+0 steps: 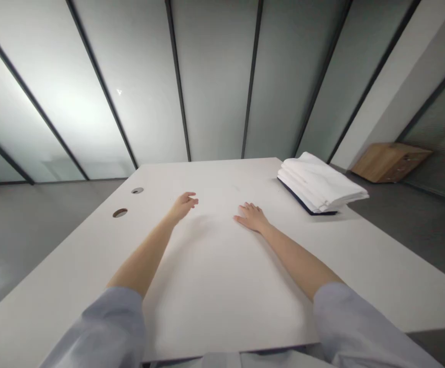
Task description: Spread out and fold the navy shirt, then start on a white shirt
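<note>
My left hand [184, 206] is held over the middle of the white table [222, 286], its thumb and fingers apart with nothing between them. A soft shadow falls on the tabletop to its right. Palm down, my right hand [252, 216] rests on or just above the table with the fingers spread, and it holds nothing. Of the things on the table, a stack of folded white cloths [320, 181] lies closest to my right hand, at the far right. Something dark and flat shows beneath the stack.
Two round holes pierce the tabletop at the left, a nearer hole [120, 212] and a farther one [137, 190]. Frosted glass panels [214, 82] stand behind the table. A wooden cabinet [389, 162] is on the floor at the right. The table's front edge is by my body.
</note>
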Motion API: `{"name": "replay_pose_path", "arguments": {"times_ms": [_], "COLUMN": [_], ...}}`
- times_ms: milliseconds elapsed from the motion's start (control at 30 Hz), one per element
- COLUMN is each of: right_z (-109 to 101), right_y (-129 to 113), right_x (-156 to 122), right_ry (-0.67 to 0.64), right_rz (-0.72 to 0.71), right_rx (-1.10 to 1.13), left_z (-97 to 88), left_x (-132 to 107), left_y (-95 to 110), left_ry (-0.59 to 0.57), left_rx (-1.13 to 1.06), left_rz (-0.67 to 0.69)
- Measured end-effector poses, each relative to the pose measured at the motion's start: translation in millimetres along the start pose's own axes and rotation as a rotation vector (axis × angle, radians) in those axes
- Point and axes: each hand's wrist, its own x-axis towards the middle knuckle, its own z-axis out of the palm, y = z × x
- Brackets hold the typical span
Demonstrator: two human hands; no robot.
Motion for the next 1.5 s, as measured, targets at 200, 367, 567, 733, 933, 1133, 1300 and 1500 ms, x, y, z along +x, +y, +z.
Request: {"name": "replay_pose_path", "arguments": {"times_ms": [200,367,567,733,933,1133,1300,1500], "right_z": [-1,-9,-64,-103,-107,-124,-135,-77], "right_y": [-1,14,97,188,221,230,192,48], "right_x": [-1,5,8,-31,-79,-62,-18,7], "right_ry": [0.024,0.214,0.684,1.023,0.983,0.954,1.074,0.822], "right_rz": [-0.005,0.057,0.258,0.599,0.638,0.626,0.309,-0.247], "right_rx": [0.049,0.207,0.388,0.272,0.274,0.278,0.168,0.224], "left_z": [54.0,41.7,41.7,44.6,45.3,45.9,47.1,47.6], "left_x": [12,2,2,2,1,3,4,3], "left_y": [-58,-58,-55,-56,-57,-61,-60,-57], "left_ry": [0.052,0.029,0.055,0.040,0.023,0.029,0.032,0.025], "left_rx": [0.443,0.435,0.417,0.432,0.479,0.503,0.513,0.508], "left_rz": [0.044,0.058,0.022,0.046,0.066,0.081,0.082,0.095]}}
